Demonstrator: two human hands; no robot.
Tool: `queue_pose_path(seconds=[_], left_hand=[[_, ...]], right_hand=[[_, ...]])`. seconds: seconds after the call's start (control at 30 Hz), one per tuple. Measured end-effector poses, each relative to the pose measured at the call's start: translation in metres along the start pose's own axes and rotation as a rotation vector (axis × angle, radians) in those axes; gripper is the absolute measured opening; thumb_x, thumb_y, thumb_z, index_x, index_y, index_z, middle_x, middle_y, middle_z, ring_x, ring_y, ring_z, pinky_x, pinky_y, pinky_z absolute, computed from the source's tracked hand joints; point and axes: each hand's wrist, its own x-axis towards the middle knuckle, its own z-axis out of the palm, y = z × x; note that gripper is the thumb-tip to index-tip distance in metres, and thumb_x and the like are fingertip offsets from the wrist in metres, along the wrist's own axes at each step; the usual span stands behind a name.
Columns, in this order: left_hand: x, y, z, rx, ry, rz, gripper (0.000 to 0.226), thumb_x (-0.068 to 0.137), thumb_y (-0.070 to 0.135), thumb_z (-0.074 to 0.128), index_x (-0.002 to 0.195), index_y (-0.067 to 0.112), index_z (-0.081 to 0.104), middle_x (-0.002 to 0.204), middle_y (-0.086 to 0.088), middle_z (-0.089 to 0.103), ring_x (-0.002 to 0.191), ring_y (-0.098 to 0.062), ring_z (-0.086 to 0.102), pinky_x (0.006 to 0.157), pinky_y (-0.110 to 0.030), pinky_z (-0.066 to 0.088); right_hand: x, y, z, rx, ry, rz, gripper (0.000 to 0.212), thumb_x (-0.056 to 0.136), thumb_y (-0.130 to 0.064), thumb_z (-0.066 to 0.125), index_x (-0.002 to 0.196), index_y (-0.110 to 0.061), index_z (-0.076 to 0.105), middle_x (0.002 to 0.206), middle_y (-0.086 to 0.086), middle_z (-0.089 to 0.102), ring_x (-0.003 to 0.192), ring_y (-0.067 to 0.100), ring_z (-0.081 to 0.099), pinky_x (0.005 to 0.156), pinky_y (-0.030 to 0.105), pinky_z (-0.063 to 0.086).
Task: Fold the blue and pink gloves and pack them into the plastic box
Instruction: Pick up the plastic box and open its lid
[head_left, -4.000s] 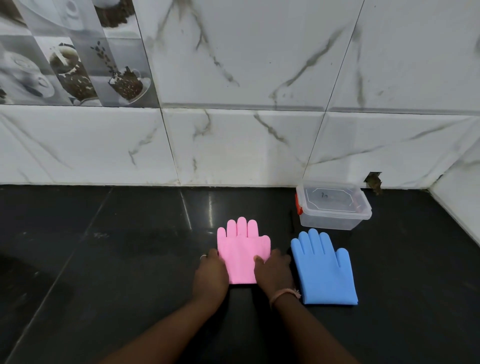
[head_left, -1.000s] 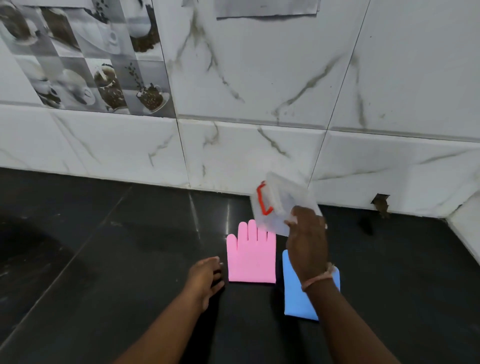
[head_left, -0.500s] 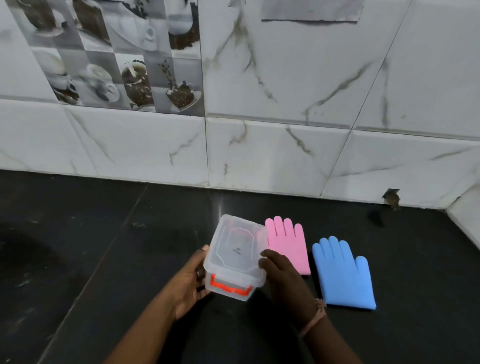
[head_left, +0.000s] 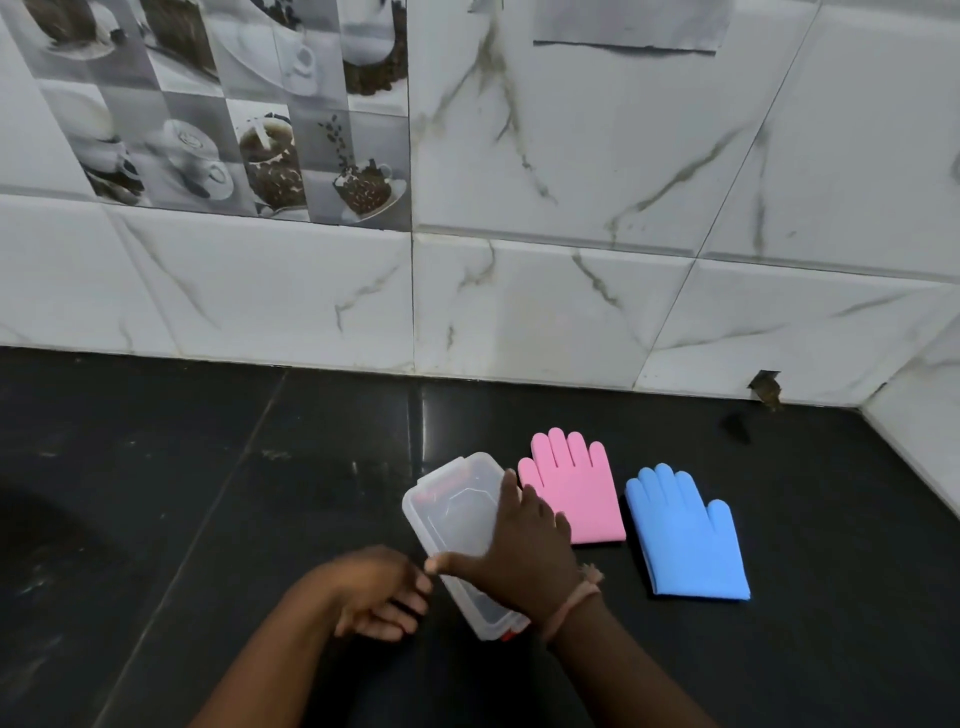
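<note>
The clear plastic box (head_left: 457, 512) with a lid and red latches is tilted on the black counter. My right hand (head_left: 524, 551) lies over its right side and grips it, thumb on the near edge. Just left of the box's lower edge, my left hand (head_left: 374, 592) has its fingers loosely curled and holds nothing; whether they touch the box is unclear. The pink glove (head_left: 576, 493) lies flat right of the box, fingers pointing at the wall. Further right, the blue glove (head_left: 685, 540) also lies flat.
A white marble-tiled wall (head_left: 519, 301) runs along the back of the black counter (head_left: 208, 519), with a side wall (head_left: 924, 415) at the far right. A small dark hole (head_left: 766, 387) sits at the wall's base.
The box went from upright between both hands to tilted under my right hand. My left hand has come off its side. The gloves have not moved on the counter.
</note>
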Motion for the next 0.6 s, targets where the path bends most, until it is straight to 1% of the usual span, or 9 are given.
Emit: queue_pose_path(seconds=[0.03,0.07,0.1,0.13,0.2,0.27,0.33,0.47,0.6], left_hand=[[0.004,0.004,0.000,-0.036,0.167,0.011,0.021,0.100,0.011,0.048,0.102,0.006,0.068,0.093,-0.013,0.068,0.069,-0.021,0.063,0.061,-0.029,0.052],[0.008,0.009,0.001,-0.135,0.328,0.054,0.021,0.101,0.010,0.045,0.099,0.007,0.065,0.090,-0.015,0.066,0.069,-0.022,0.060,0.061,-0.030,0.049],[0.012,0.014,0.002,-0.271,0.441,0.121,0.019,0.102,0.010,0.045,0.102,0.007,0.063,0.094,-0.017,0.067,0.075,-0.024,0.061,0.064,-0.033,0.050],[0.013,0.021,0.005,-0.410,0.489,0.197,0.018,0.102,0.011,0.046,0.109,0.010,0.062,0.101,-0.016,0.070,0.084,-0.025,0.064,0.070,-0.035,0.053],[0.011,0.031,0.015,-0.618,0.474,0.312,0.022,0.105,0.021,0.047,0.122,0.023,0.060,0.111,-0.006,0.071,0.100,-0.024,0.069,0.078,-0.037,0.058],[0.009,0.036,0.025,-0.669,0.439,0.353,0.026,0.108,0.034,0.043,0.126,0.033,0.061,0.112,0.003,0.071,0.102,-0.020,0.070,0.072,-0.035,0.059],[0.008,0.036,0.035,-0.662,0.419,0.355,0.030,0.108,0.044,0.039,0.127,0.036,0.061,0.115,0.005,0.072,0.101,-0.018,0.071,0.068,-0.033,0.059],[0.006,0.027,0.041,-0.721,0.347,0.301,0.052,0.102,0.068,0.030,0.129,0.036,0.062,0.116,0.001,0.077,0.104,-0.024,0.075,0.088,-0.052,0.063],[0.007,0.023,0.037,-0.745,0.255,0.274,0.082,0.085,0.090,0.018,0.128,0.041,0.067,0.118,0.004,0.079,0.113,-0.023,0.072,0.100,-0.058,0.057]], right_hand=[[0.001,-0.005,0.004,-0.038,-0.023,0.005,0.156,0.037,-0.108,0.036,0.155,-0.011,0.000,0.156,0.018,0.030,0.139,0.036,0.035,0.113,0.056,0.031],[0.003,-0.008,0.009,-0.072,-0.054,0.010,0.157,0.037,-0.106,0.039,0.155,-0.012,-0.006,0.158,0.023,0.024,0.141,0.040,0.029,0.114,0.058,0.027],[0.004,-0.010,0.013,-0.092,-0.078,0.020,0.156,0.039,-0.103,0.043,0.155,-0.012,-0.009,0.158,0.025,0.019,0.142,0.042,0.026,0.114,0.059,0.025],[0.005,-0.011,0.016,-0.103,-0.097,0.025,0.153,0.042,-0.099,0.047,0.154,-0.013,-0.011,0.157,0.025,0.017,0.140,0.043,0.024,0.113,0.060,0.024],[0.006,-0.011,0.021,-0.080,-0.084,0.037,0.145,0.046,-0.092,0.050,0.154,-0.015,-0.008,0.154,0.022,0.017,0.136,0.042,0.024,0.110,0.059,0.024],[0.005,-0.007,0.027,-0.022,-0.037,0.048,0.139,0.047,-0.090,0.049,0.154,-0.018,-0.003,0.151,0.020,0.017,0.134,0.041,0.022,0.109,0.059,0.022],[0.002,-0.002,0.032,0.022,0.025,0.036,0.136,0.047,-0.093,0.048,0.153,-0.020,0.003,0.150,0.018,0.019,0.134,0.038,0.022,0.109,0.057,0.021],[-0.004,0.005,0.040,0.072,0.115,-0.034,0.132,0.045,-0.096,0.049,0.150,-0.026,0.012,0.144,0.011,0.023,0.132,0.032,0.026,0.107,0.054,0.026],[-0.006,0.011,0.034,0.114,0.094,-0.038,0.127,0.046,-0.099,0.046,0.148,-0.031,0.014,0.151,0.007,0.019,0.137,0.028,0.020,0.112,0.049,0.022]])
